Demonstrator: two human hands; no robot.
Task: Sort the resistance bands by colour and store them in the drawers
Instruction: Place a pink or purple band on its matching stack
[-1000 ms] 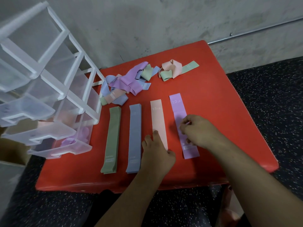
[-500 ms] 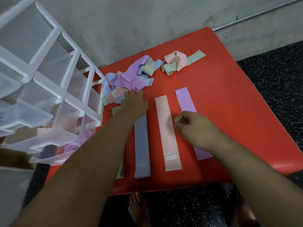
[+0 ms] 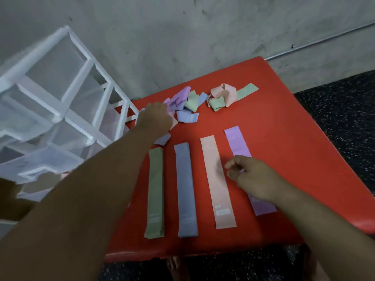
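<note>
Far left, white drawers [image 3: 60,110] beside the red counter [image 3: 284,138]. Next, left hand [image 3: 156,118] stretched out onto the tangled pile of bands [image 3: 186,102] at the far edge, much nearer to it than the other hand; fingers buried among the bands, grip impossible to tell. Closer in, lying lengthwise side by side: green band [image 3: 155,191], blue band [image 3: 185,189], pink band [image 3: 217,179], purple band [image 3: 236,142]. Last, right hand [image 3: 255,177] over the purple band, fingers loosely curled, holding nothing.

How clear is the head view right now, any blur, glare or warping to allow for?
Head view: dim, even light, no glare; the left hand and the drawer unit are motion-smeared; the flat pink band is fairly sharp, with a soft shadow beside the right hand; the wide-angle lens bows the red table edge.
</note>
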